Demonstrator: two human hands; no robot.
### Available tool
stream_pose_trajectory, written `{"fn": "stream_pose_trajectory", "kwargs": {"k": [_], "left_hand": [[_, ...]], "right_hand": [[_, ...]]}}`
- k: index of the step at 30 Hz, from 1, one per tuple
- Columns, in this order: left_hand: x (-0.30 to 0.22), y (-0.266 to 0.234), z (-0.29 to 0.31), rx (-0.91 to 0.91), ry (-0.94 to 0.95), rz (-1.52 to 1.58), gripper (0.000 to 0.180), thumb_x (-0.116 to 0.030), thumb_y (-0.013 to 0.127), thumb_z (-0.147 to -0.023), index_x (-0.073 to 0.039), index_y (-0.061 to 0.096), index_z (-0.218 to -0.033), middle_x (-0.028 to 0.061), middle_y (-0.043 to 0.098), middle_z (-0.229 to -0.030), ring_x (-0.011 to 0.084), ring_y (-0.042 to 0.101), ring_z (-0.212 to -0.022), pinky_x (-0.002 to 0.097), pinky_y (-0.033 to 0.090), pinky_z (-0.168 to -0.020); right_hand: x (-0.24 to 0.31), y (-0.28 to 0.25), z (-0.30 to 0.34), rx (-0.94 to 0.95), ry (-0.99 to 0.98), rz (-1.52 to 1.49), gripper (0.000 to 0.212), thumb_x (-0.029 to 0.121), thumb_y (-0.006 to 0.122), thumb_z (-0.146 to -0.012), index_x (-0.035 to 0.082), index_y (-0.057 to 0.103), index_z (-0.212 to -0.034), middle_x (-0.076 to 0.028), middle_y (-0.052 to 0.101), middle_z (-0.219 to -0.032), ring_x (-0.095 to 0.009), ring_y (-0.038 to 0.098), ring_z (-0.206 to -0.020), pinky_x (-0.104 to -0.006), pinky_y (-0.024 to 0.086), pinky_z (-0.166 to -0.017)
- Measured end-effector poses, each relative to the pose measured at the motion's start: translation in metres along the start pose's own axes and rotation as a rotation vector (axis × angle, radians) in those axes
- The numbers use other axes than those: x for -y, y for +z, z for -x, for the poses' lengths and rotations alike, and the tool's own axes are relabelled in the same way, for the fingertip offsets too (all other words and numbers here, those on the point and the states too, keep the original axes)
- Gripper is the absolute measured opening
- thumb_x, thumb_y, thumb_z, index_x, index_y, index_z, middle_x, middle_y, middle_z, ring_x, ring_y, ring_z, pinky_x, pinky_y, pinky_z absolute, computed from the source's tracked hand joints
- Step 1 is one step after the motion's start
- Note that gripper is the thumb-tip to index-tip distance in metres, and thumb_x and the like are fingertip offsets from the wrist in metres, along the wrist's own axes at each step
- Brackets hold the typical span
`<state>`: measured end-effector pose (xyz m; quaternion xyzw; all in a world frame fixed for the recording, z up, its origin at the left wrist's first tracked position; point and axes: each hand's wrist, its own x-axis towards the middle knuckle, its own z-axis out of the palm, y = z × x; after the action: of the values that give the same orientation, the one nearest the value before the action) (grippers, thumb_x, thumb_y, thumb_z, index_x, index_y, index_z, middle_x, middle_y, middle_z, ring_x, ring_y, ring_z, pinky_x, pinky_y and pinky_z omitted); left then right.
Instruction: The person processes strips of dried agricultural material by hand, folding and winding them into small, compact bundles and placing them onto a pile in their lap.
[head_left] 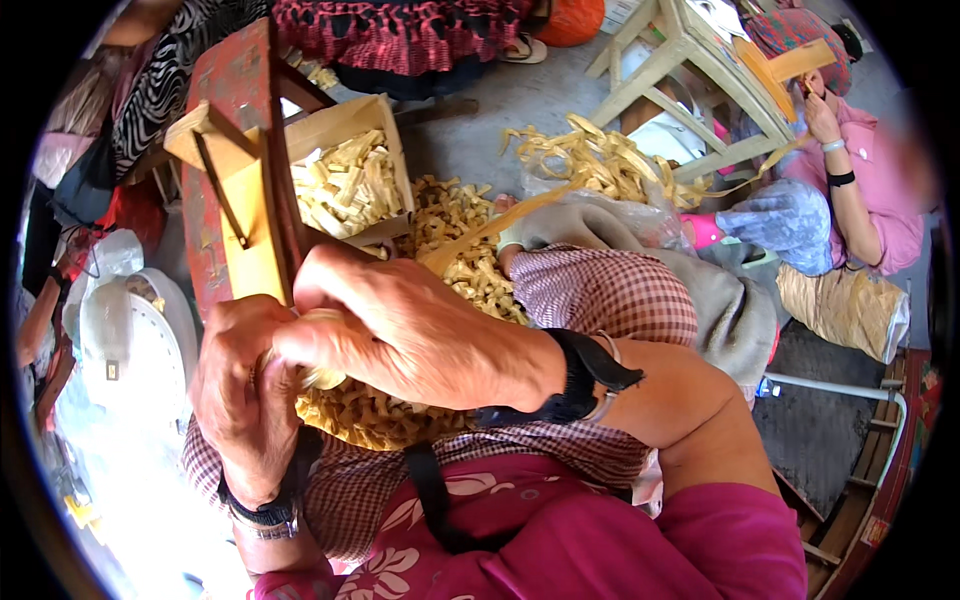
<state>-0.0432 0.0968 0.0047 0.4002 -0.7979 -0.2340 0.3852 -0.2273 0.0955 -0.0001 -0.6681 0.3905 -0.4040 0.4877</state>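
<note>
My left hand [238, 372] and my right hand [415, 330] are closed close together over my lap, fingertips meeting. Between them shows part of a pale yellow strip [327, 376], looking like dried leaf; the fingers hide most of it. Just below hangs a gathered, ruffled bundle [372, 418] of similar yellow strips. Past my fingers stands a wooden stand [255, 205] with an upright block and a thin dark rod, fixed on a red worn bench [212, 75]. A long tan strip [505, 222] lies beyond my right wrist, its near end hidden.
A cardboard box [402, 165] of pale folded pieces stands beyond the bench. Loose folded pieces [450, 205] heap beside it, and long strips [610, 160] lie near a wooden stool [660, 75]. At right another person [865, 190] handles a strip. A white round container [150, 330] is at left.
</note>
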Motion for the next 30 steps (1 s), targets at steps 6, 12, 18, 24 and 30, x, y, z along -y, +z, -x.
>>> {"fn": "stream_pose_trajectory", "kwargs": {"k": [6, 12, 18, 24, 30], "left_hand": [[-0.009, -0.005, -0.005, -0.014, -0.489, 0.851, 0.026, -0.006, 0.066, -0.084, 0.003, 0.058, -0.107, 0.0064, 0.064, -0.092, 0.0095, 0.059, -0.078, 0.0210, 0.048, -0.071], [0.001, -0.003, -0.002, 0.095, -0.523, 1.172, 0.029, -0.005, 0.061, -0.088, 0.003, 0.057, -0.116, 0.0069, 0.064, -0.101, 0.0093, 0.059, -0.085, 0.0221, 0.047, -0.078], [-0.003, -0.006, -0.011, 0.258, -0.018, 0.298, 0.054, -0.009, 0.071, -0.074, 0.002, 0.054, -0.124, 0.0141, 0.054, -0.106, 0.0245, 0.053, -0.103, 0.0332, 0.044, -0.088], [-0.006, 0.013, -0.009, 0.113, -0.031, 0.270, 0.048, -0.010, 0.068, -0.080, -0.001, 0.054, -0.125, 0.0161, 0.051, -0.111, 0.0271, 0.056, -0.097, 0.0333, 0.047, -0.084], [0.001, 0.015, 0.004, 0.105, -0.318, 0.832, 0.039, -0.026, 0.044, -0.098, 0.003, 0.053, -0.122, 0.0136, 0.057, -0.115, 0.0169, 0.060, -0.091, 0.0270, 0.050, -0.074]], "right_hand": [[-0.008, 0.005, 0.006, -0.090, -0.228, 0.082, 0.027, 0.016, 0.067, -0.084, 0.001, 0.052, -0.101, -0.009, 0.056, -0.081, -0.019, 0.059, -0.069, -0.0280, 0.047, -0.059], [-0.006, 0.006, 0.005, -0.062, -0.110, -0.021, 0.013, 0.012, 0.055, -0.092, 0.001, 0.052, -0.098, -0.012, 0.057, -0.077, -0.026, 0.060, -0.071, -0.0331, 0.046, -0.062], [-0.013, 0.003, 0.008, -0.004, 0.199, -0.335, 0.023, 0.022, 0.048, -0.097, 0.000, 0.052, -0.103, -0.004, 0.056, -0.072, -0.008, 0.054, -0.055, -0.0226, 0.043, -0.047], [-0.013, 0.009, 0.005, -0.052, 0.096, -0.292, 0.023, 0.022, 0.049, -0.096, 0.001, 0.052, -0.106, -0.002, 0.055, -0.074, -0.006, 0.052, -0.058, -0.0191, 0.042, -0.050], [0.000, 0.005, 0.004, -0.121, 0.154, -0.349, 0.044, 0.043, 0.041, -0.097, 0.005, 0.040, -0.119, 0.001, 0.053, -0.069, -0.001, 0.045, -0.051, -0.0141, 0.034, -0.044]]}}
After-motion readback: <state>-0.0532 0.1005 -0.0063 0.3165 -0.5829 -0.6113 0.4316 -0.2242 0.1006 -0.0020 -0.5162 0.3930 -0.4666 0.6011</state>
